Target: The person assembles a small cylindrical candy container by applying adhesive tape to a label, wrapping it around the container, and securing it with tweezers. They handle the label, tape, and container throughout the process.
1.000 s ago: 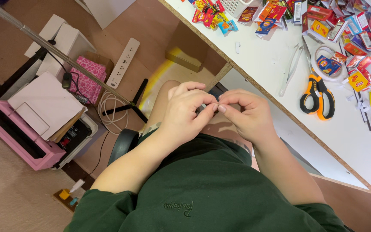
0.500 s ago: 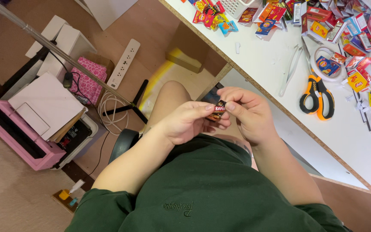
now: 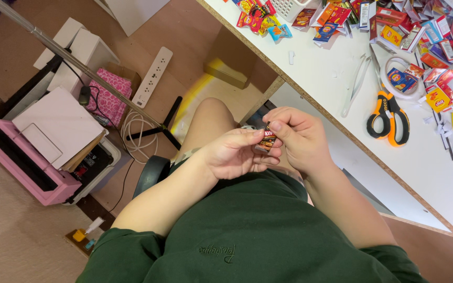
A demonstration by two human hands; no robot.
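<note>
Together, the left hand (image 3: 234,154) and the right hand (image 3: 300,137) pinched a tiny dark snack packet (image 3: 267,140) between their fingertips — held over the lap, just off the edge of the white counter (image 3: 331,78) — where orange-handled scissors (image 3: 388,114) lay among scattered little wrappers (image 3: 441,52).

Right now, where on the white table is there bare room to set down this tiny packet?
Bare tabletop lies between the table's near edge and the orange-handled scissors, below the white strips. Another open patch sits below the scissors toward the near corner. The far side is crowded with small snack packets and tape rolls.
</note>
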